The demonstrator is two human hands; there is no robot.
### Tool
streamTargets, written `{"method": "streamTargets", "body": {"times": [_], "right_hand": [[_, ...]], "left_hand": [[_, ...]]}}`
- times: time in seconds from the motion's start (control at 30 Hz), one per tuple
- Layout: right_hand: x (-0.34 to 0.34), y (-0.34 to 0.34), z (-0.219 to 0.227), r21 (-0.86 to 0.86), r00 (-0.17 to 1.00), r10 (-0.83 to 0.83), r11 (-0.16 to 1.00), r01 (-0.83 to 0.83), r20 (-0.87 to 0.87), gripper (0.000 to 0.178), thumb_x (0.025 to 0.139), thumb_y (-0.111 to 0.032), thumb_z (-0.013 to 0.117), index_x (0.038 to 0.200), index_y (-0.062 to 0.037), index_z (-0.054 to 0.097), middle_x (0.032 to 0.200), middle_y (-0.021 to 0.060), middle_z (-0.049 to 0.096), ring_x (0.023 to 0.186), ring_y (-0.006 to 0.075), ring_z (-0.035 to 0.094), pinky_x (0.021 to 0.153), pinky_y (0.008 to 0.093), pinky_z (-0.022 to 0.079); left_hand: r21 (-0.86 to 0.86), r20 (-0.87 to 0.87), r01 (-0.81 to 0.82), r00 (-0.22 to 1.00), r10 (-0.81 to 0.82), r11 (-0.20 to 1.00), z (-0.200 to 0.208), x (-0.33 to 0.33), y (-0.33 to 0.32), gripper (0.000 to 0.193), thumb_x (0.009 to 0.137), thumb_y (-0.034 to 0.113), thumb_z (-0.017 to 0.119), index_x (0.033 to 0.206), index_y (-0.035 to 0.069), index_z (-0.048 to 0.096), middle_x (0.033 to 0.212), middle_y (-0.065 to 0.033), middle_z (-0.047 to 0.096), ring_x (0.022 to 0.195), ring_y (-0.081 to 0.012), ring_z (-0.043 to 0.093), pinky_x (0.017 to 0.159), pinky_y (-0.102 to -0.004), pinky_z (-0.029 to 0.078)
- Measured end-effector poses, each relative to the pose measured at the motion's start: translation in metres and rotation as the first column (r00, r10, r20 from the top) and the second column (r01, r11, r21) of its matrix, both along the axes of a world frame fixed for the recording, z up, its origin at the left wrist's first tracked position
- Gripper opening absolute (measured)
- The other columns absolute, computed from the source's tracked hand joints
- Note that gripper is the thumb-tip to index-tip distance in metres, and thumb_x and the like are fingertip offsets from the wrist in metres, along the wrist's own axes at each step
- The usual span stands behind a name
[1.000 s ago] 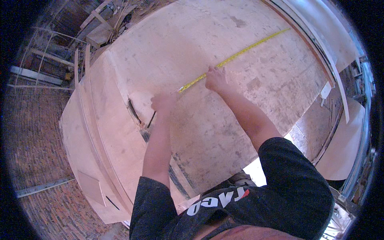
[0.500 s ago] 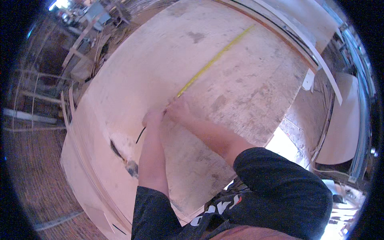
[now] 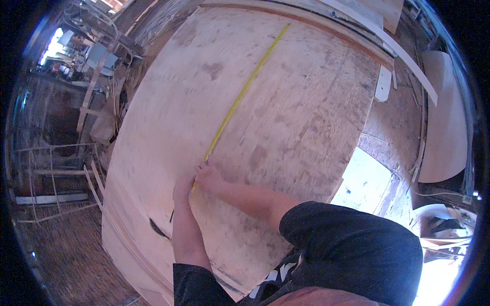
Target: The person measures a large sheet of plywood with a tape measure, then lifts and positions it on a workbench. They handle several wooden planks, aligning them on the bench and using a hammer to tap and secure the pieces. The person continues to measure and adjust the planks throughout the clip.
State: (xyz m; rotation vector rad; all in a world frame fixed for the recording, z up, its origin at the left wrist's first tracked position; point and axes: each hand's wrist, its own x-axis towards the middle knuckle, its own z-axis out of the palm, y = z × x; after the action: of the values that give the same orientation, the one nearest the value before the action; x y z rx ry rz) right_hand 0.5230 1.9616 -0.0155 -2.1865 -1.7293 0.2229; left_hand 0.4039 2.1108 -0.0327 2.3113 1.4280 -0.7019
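A yellow tape measure blade [image 3: 239, 99] runs out long and straight across a large pale plywood sheet [image 3: 168, 102], from near its far edge down to my hands. My left hand [image 3: 184, 187] is closed around the near end of the tape measure, whose case is hidden in it; a thin black strap shows just below. Close against it, my right hand [image 3: 208, 177] rests over the blade with its fingers bunched together. Whatever is between those fingers is too small to make out.
A dark, curved, toothed-looking piece [image 3: 158, 229] lies on the sheet left of my left forearm. Thin wood strips [image 3: 122, 232] line the sheet's left edge. A long white strip [image 3: 388, 41] crosses the far right corner, with a curved pale board [image 3: 444, 122] beyond.
Both hands have come nearer to me and slightly left, along the tape. More of the blade shows beyond them, and a bit appears between the hands. My view has shifted too.
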Motion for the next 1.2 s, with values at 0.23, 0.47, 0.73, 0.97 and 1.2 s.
{"method": "streamTargets", "body": {"times": [0.23,0.47,0.73,0.97,1.2], "right_hand": [[0.029,-0.012,0.021,0.022,0.961,0.161,0.987,-0.160,-0.224,0.043,0.089,-0.022,0.061,0.129,-0.0071,0.068,0.132,0.0149,0.062,0.127,0.0367,0.056,0.119,0.0615,0.029],[0.336,-0.157,0.004,0.213,0.847,-0.468,0.827,0.520,-0.252,0.066,0.084,-0.037,0.075,0.140,-0.0080,0.056,0.141,0.0166,0.058,0.130,0.0382,0.055,0.112,0.0520,0.041],[0.696,-0.301,0.060,-0.001,0.375,-0.884,0.390,0.921,0.279,0.115,0.073,-0.071,0.078,0.161,-0.0152,0.030,0.167,0.0130,0.029,0.152,0.0353,0.031,0.116,0.0697,0.027],[0.802,-0.296,0.068,-0.289,0.490,-0.847,0.426,0.857,0.205,0.138,0.061,-0.069,0.089,0.166,-0.0169,0.016,0.170,0.0152,0.021,0.158,0.0364,0.015,0.125,0.0605,0.019],[0.841,-0.288,0.058,-0.337,0.660,-0.742,0.596,0.729,0.118,0.139,0.054,-0.044,0.098,0.165,-0.0138,0.019,0.162,0.0237,0.035,0.149,0.0425,0.035,0.123,0.0491,0.031]], "left_hand": [[-0.130,0.384,-0.066,0.917,0.112,0.989,-0.033,-0.045,0.029,0.056,0.092,0.048,0.068,0.129,0.007,0.069,0.131,-0.0188,0.069,0.126,-0.0350,0.062,0.105,-0.0463,0.047],[-0.248,0.272,-0.310,0.887,0.373,0.918,-0.006,-0.034,0.001,0.058,0.087,0.050,0.076,0.120,0.002,0.073,0.121,-0.0182,0.073,0.115,-0.0309,0.067,0.099,-0.0438,0.049],[-0.102,0.062,-0.349,0.933,0.356,0.932,0.038,0.008,-0.013,0.073,0.076,0.061,0.082,0.109,-0.003,0.076,0.107,-0.0212,0.075,0.102,-0.0312,0.071,0.090,-0.0449,0.052],[0.005,-0.006,-0.473,0.881,0.473,0.881,0.020,-0.037,-0.003,0.075,0.074,0.067,0.081,0.101,-0.003,0.078,0.093,-0.0193,0.076,0.085,-0.0320,0.072,0.079,-0.0457,0.054],[-0.021,-0.009,-0.402,0.916,0.402,0.915,0.025,-0.023,-0.002,0.074,0.071,0.066,0.084,0.092,-0.005,0.078,0.081,-0.0183,0.074,0.074,-0.0276,0.070,0.071,-0.0434,0.054]]}}
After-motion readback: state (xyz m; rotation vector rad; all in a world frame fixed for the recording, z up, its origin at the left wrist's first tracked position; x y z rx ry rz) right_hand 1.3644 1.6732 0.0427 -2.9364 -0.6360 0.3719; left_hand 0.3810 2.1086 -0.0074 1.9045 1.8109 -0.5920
